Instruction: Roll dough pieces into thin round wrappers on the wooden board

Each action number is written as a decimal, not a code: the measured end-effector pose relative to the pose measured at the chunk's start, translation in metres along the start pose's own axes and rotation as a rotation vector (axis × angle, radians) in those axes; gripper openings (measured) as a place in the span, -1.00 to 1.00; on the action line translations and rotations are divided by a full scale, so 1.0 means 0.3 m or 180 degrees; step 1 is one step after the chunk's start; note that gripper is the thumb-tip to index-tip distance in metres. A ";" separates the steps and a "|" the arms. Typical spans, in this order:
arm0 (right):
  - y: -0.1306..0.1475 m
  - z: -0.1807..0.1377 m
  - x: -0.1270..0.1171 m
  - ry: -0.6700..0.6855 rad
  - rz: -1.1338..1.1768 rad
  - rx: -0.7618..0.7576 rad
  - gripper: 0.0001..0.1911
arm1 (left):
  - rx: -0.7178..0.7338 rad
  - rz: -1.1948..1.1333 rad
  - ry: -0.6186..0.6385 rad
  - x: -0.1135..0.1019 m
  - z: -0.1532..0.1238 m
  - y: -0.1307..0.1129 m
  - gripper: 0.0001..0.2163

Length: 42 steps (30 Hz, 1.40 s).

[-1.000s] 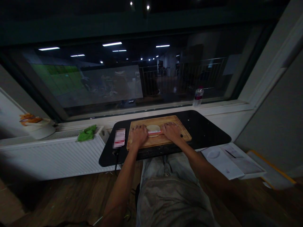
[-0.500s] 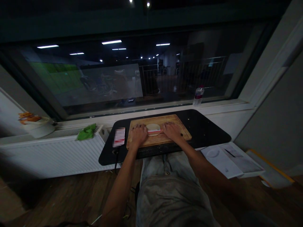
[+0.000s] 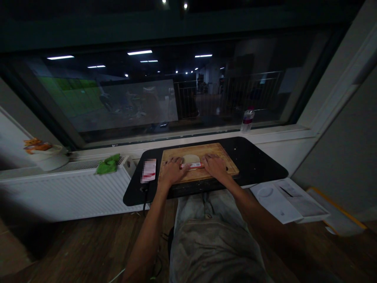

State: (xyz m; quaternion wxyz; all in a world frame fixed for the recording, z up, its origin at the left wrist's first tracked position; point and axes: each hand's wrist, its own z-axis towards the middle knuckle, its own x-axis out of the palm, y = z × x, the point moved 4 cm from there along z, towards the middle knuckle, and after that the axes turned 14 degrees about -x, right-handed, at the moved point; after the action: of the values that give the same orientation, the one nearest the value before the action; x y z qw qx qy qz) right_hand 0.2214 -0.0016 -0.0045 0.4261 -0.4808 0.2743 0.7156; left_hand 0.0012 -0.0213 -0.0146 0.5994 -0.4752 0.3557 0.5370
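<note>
Rightward, the bench (image 3: pixel 256 165) extends beyond the board (image 3: pixel 194 175); left grip (image 3: pixel 173 170) and right grip (image 3: pixel 216 165) clasp the red-and-white stick (image 3: pixel 193 165) endwise.

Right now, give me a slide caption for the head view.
Left hand and right hand on a red-white rod across pale flat dough on a wooden cutting board.

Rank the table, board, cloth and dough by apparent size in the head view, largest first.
1. Table
2. Board
Unsure: cloth and dough look close, and the dough is partly covered.
</note>
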 end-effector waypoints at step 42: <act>0.041 0.016 0.048 -0.0794 0.0910 -0.2428 -0.61 | 0.0781 -0.1109 -0.0205 0.033 0.012 0.009 -0.64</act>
State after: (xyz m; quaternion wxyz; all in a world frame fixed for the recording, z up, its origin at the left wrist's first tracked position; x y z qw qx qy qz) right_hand 0.2059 0.0013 -0.0161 0.1441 -0.4709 0.0002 0.8704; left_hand -0.0002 -0.0150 -0.0235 0.7475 -0.4357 0.3116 0.3929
